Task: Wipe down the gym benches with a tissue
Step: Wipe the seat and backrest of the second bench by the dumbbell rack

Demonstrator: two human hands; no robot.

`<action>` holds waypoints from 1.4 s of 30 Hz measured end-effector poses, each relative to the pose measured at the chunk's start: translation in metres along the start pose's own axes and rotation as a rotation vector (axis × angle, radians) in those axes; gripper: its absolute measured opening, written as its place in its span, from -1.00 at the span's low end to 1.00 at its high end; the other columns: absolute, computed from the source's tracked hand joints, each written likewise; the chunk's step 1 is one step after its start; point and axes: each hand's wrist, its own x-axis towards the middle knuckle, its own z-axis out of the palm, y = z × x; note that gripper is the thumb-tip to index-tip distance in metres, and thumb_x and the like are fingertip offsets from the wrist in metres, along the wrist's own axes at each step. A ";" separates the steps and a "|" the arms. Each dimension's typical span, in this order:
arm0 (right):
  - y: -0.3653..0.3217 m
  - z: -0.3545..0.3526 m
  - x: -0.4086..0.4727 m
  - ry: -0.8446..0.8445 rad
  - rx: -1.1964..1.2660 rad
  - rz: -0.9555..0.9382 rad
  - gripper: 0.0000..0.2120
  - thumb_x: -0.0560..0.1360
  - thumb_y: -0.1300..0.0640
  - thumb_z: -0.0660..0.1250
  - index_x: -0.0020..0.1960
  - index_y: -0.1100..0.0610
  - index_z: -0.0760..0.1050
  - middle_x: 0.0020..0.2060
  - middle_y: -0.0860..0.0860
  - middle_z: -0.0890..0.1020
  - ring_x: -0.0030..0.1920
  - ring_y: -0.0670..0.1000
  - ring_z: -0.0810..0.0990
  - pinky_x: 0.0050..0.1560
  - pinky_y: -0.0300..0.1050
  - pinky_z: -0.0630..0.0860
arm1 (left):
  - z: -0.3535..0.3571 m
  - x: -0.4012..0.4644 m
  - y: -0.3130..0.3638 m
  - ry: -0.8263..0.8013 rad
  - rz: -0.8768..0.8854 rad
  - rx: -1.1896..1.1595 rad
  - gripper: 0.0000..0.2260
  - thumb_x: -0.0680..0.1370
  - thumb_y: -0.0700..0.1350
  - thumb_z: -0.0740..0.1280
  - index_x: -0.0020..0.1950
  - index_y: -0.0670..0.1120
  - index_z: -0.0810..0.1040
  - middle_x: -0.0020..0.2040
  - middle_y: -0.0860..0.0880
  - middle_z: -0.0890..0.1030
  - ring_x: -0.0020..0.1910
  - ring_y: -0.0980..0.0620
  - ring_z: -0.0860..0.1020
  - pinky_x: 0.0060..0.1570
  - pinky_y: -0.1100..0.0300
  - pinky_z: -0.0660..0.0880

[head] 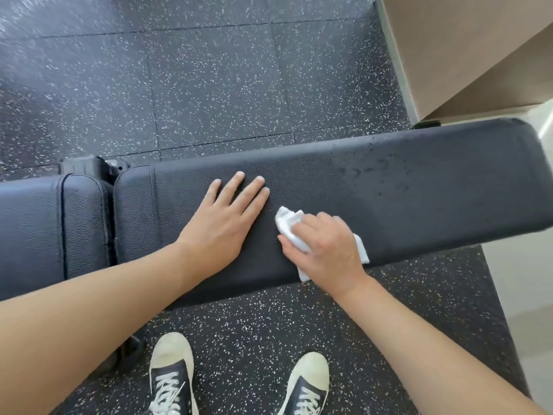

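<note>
Your two forearms reach in from the bottom corners, above a pair of dark sneakers (239, 381) with pale toe caps standing on the speckled rubber floor (209, 85). Your left hand (223, 223) lies flat on the long black pad of the bench (434, 187), fingers spread and straight, holding nothing. Just beside it, your right hand (327, 248) presses a crumpled white tissue (288, 223) onto the same pad near its front edge, fingers curled over the wad so that it sticks out past the knuckles and beside the wrist. Dark wet-looking specks mark the pad to the right of the tissue. A shorter seat pad (45, 229) sits to the left, across a narrow gap. A beige wall (463, 49) rises at the upper right.
</note>
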 end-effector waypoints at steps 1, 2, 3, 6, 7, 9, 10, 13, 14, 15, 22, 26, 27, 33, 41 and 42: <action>0.016 -0.007 -0.006 0.009 -0.032 0.011 -0.65 0.63 -0.08 0.32 -0.21 0.13 0.53 -0.35 -0.01 0.47 -0.33 0.08 0.39 -0.34 0.05 0.34 | -0.003 0.004 0.002 -0.045 0.003 -0.006 -0.32 0.53 -0.18 0.03 0.70 -0.12 0.16 0.70 -0.13 0.15 0.65 -0.33 0.15 0.55 -0.35 0.20; 0.032 -0.014 -0.010 0.030 -0.058 0.041 -0.64 0.64 -0.07 0.30 -0.20 0.16 0.54 -0.35 0.01 0.48 -0.35 0.09 0.40 -0.35 0.06 0.36 | -0.007 0.009 0.004 -0.081 -0.005 -0.021 -0.28 0.51 -0.17 0.04 0.71 -0.09 0.10 0.71 -0.11 0.10 0.66 -0.32 0.09 0.57 -0.34 0.16; 0.047 -0.019 -0.011 0.056 -0.076 0.086 -0.64 0.63 -0.06 0.31 -0.22 0.18 0.53 -0.37 0.03 0.47 -0.36 0.11 0.40 -0.36 0.06 0.38 | -0.010 0.014 0.006 -0.098 -0.009 -0.036 -0.27 0.50 -0.16 0.06 0.71 -0.07 0.08 0.71 -0.10 0.07 0.66 -0.31 0.07 0.58 -0.33 0.14; 0.070 -0.032 0.007 0.087 -0.058 0.243 -0.64 0.56 -0.02 0.33 -0.30 0.20 0.47 -0.42 0.08 0.47 -0.38 0.18 0.42 -0.35 0.11 0.46 | -0.018 0.037 0.015 -0.081 -0.042 -0.087 -0.33 0.52 -0.10 0.07 0.68 -0.03 0.17 0.70 -0.09 0.12 0.66 -0.24 0.10 0.58 -0.31 0.13; 0.069 -0.031 0.017 0.083 -0.031 0.317 -0.65 0.55 -0.02 0.33 -0.31 0.18 0.44 -0.41 0.07 0.47 -0.36 0.18 0.43 -0.33 0.10 0.46 | -0.019 0.048 0.018 -0.058 -0.065 -0.114 -0.35 0.55 -0.09 0.11 0.68 -0.03 0.20 0.70 -0.08 0.15 0.66 -0.22 0.11 0.58 -0.30 0.13; 0.054 -0.024 0.038 0.072 0.003 0.448 -0.66 0.54 -0.04 0.34 -0.30 0.11 0.36 -0.36 0.03 0.49 -0.29 0.18 0.47 -0.28 0.07 0.45 | -0.021 0.074 0.028 0.004 -0.120 -0.175 -0.41 0.60 -0.09 0.18 0.66 -0.04 0.25 0.68 -0.07 0.21 0.64 -0.20 0.16 0.56 -0.31 0.13; 0.046 -0.018 0.042 0.075 0.015 0.479 -0.68 0.54 -0.04 0.35 -0.28 0.09 0.36 -0.33 0.05 0.52 -0.27 0.19 0.49 -0.26 0.08 0.45 | -0.020 0.087 0.035 0.032 -0.140 -0.204 -0.44 0.62 -0.11 0.19 0.64 -0.05 0.28 0.66 -0.07 0.25 0.62 -0.20 0.21 0.55 -0.31 0.15; 0.018 -0.002 0.041 0.144 0.030 0.403 -0.71 0.50 0.03 0.47 -0.27 0.13 0.47 -0.33 0.09 0.56 -0.31 0.21 0.51 -0.32 0.06 0.42 | -0.013 0.106 0.045 0.114 -0.120 -0.250 -0.52 0.65 -0.11 0.16 0.59 -0.07 0.38 0.62 -0.09 0.35 0.58 -0.23 0.30 0.53 -0.28 0.17; 0.016 -0.001 0.032 0.165 0.018 0.355 -0.72 0.50 0.03 0.48 -0.27 0.13 0.48 -0.34 0.07 0.56 -0.33 0.19 0.50 -0.34 0.04 0.41 | -0.009 0.107 0.049 0.141 -0.113 -0.254 -0.52 0.65 -0.10 0.12 0.59 -0.06 0.39 0.61 -0.09 0.36 0.59 -0.22 0.29 0.54 -0.27 0.15; 0.018 -0.002 0.021 0.179 0.005 0.298 -0.72 0.50 0.02 0.48 -0.27 0.13 0.49 -0.35 0.06 0.54 -0.34 0.17 0.48 -0.35 0.04 0.39 | -0.005 0.106 0.052 0.167 -0.122 -0.261 -0.51 0.63 -0.12 0.10 0.59 -0.05 0.40 0.61 -0.08 0.36 0.60 -0.21 0.29 0.56 -0.26 0.13; 0.114 -0.044 -0.066 0.267 -0.101 0.293 -0.65 0.63 -0.02 0.34 -0.27 0.13 0.48 -0.38 0.00 0.41 -0.34 0.07 0.29 -0.36 0.07 0.34 | 0.003 0.106 0.060 0.293 -0.201 -0.303 -0.55 0.60 -0.09 0.13 0.51 0.02 0.39 0.55 0.01 0.40 0.53 -0.13 0.34 0.58 -0.18 0.17; 0.139 -0.046 -0.067 0.392 -0.148 0.594 -0.68 0.60 0.02 0.31 -0.29 0.13 0.45 -0.40 -0.01 0.39 -0.35 0.09 0.27 -0.36 0.10 0.40 | 0.006 0.108 0.058 0.325 -0.222 -0.299 -0.56 0.59 -0.11 0.17 0.49 -0.02 0.39 0.52 -0.02 0.42 0.45 -0.16 0.38 0.57 -0.12 0.21; 0.130 -0.040 -0.062 0.407 -0.152 0.647 -0.69 0.58 0.02 0.32 -0.29 0.13 0.46 -0.40 0.02 0.45 -0.36 0.11 0.30 -0.36 0.09 0.40 | 0.007 0.110 0.058 0.324 -0.221 -0.293 -0.56 0.58 -0.11 0.17 0.48 -0.03 0.40 0.52 -0.03 0.42 0.45 -0.16 0.39 0.56 -0.13 0.21; 0.025 -0.006 -0.022 0.337 -0.020 0.573 -0.75 0.50 0.01 0.45 -0.27 0.09 0.51 -0.35 0.03 0.52 -0.34 0.14 0.43 -0.35 0.05 0.32 | 0.007 0.110 0.061 0.309 -0.215 -0.283 -0.54 0.56 -0.14 0.15 0.48 -0.05 0.40 0.53 -0.06 0.41 0.47 -0.18 0.38 0.56 -0.13 0.21; 0.020 -0.004 -0.034 0.327 0.038 0.367 -0.77 0.59 0.02 0.38 -0.21 0.10 0.62 -0.22 0.02 0.65 -0.32 0.09 0.45 -0.32 0.04 0.36 | 0.008 0.109 0.063 0.313 -0.241 -0.288 -0.54 0.55 -0.12 0.10 0.46 -0.06 0.41 0.53 -0.07 0.40 0.46 -0.21 0.36 0.55 -0.15 0.20; 0.038 -0.011 -0.043 0.370 0.018 0.392 -0.78 0.57 0.01 0.41 -0.18 0.11 0.64 -0.19 0.02 0.67 -0.32 0.10 0.47 -0.32 0.04 0.38 | 0.008 0.109 0.062 0.312 -0.235 -0.282 -0.55 0.56 -0.12 0.10 0.46 -0.06 0.40 0.53 -0.08 0.40 0.46 -0.22 0.35 0.56 -0.16 0.20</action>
